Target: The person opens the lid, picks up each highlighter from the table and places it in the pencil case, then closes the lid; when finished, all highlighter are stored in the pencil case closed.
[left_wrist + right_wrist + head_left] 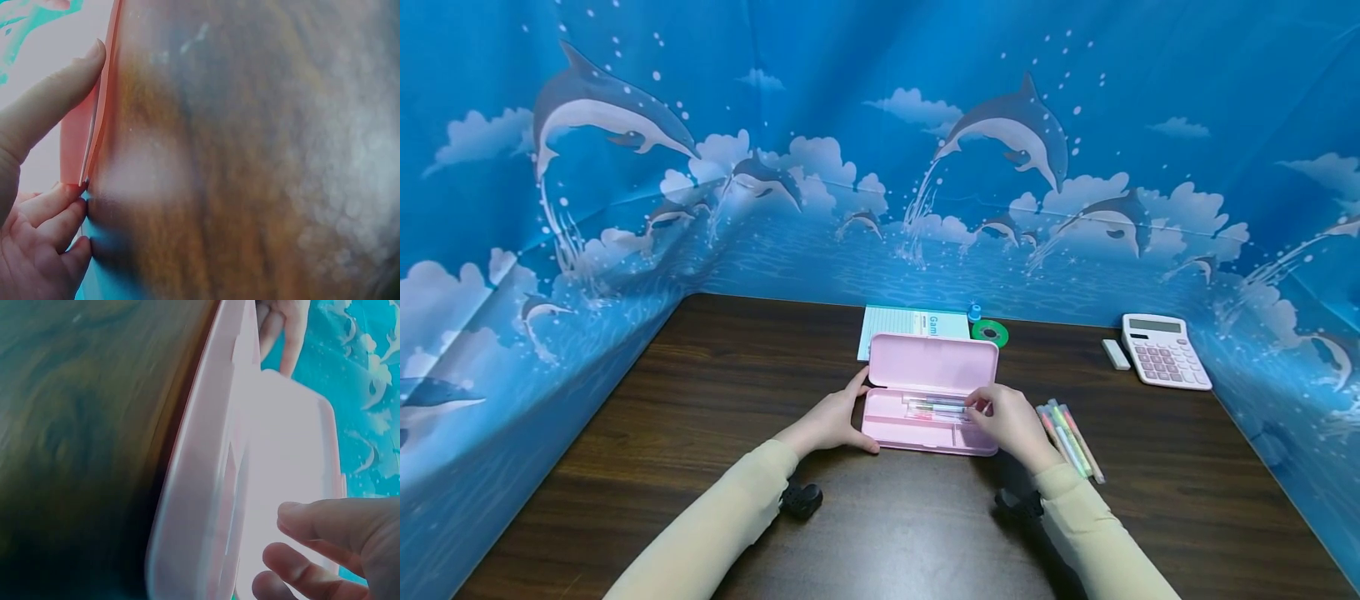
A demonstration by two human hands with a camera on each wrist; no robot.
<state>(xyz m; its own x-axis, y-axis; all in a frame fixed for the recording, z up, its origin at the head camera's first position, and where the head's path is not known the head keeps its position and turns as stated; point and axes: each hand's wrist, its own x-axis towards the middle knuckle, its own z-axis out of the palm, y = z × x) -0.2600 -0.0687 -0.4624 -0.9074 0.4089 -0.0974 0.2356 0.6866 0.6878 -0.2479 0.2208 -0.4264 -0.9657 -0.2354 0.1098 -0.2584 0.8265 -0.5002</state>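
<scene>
A pink pencil case [917, 431] stands on the table with its lid [934, 363] raised. Several slim pens [934, 407] lie in its back compartment. My left hand [837, 419] grips the case's left end, thumb at the front corner and fingers toward the hinge side; in the left wrist view, the thumb [59, 94] rests along the edge. Over the right end of the case is my right hand [1009, 421], fingertips bent close above the pen ends. In the right wrist view its thumb and fingers [300, 569] stand a little apart, with nothing seen between them.
Several coloured markers [1071, 442] lie to the right of the case. Behind the lid are a light-blue notebook [891, 325], a green tape roll [990, 333] and a small blue bottle [974, 312]. A white eraser [1116, 355] and a calculator [1165, 352] sit far right.
</scene>
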